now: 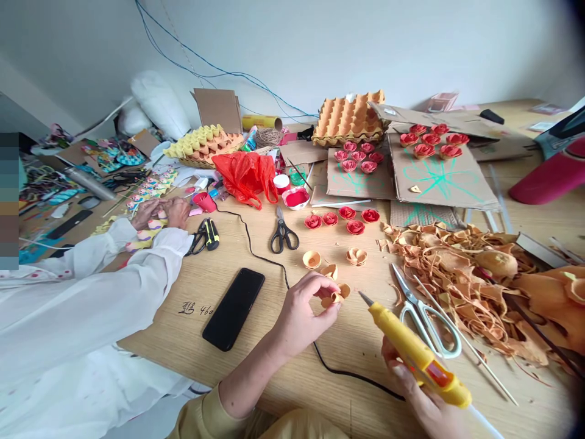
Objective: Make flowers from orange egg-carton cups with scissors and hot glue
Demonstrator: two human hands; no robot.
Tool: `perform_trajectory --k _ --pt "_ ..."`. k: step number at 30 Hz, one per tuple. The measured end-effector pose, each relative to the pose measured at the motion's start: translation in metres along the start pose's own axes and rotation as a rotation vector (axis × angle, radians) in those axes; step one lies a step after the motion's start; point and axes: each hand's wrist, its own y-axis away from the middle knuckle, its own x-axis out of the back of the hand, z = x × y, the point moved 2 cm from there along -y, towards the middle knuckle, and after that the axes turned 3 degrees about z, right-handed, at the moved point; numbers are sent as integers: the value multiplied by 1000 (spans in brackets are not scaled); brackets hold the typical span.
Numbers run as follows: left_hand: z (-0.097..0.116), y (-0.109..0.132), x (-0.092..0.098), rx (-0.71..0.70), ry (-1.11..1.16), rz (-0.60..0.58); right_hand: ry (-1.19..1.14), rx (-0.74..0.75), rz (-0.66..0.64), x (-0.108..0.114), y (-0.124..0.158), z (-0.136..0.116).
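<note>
My left hand (pixel 302 314) pinches a small unpainted flower (pixel 339 297) of tan egg-carton pulp between thumb and fingers. A yellow hot glue gun (pixel 411 342) is in my right hand (pixel 423 399), its nozzle pointing up and left, a short gap from the flower. A whitish glue stick (pixel 484 422) sticks out of its back end. Just beyond my left hand lie a plain pulp cup (pixel 312 260), a layered tan flower (pixel 356 256) and another tan piece (pixel 329 271). Farther back, several red-painted roses (pixel 355 227) rest on the table.
White-handled scissors (pixel 429 329) and a heap of pulp scraps (pixel 457 274) lie at right. A phone (pixel 234 309), black scissors (pixel 284 235) and a black cord (pixel 340 371) are nearer the middle. Cardboard (pixel 443 177) bears red roses. At left, a co-worker's hands (pixel 159 213) handle colourful pieces.
</note>
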Motion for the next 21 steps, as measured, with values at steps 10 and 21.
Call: perform_trajectory --k 10,21 --pt "10 7 -20 -8 52 -8 -729 -525 326 -34 -29 -8" --pt "14 17 -36 23 24 -6 -914 -698 296 -46 -33 -7"
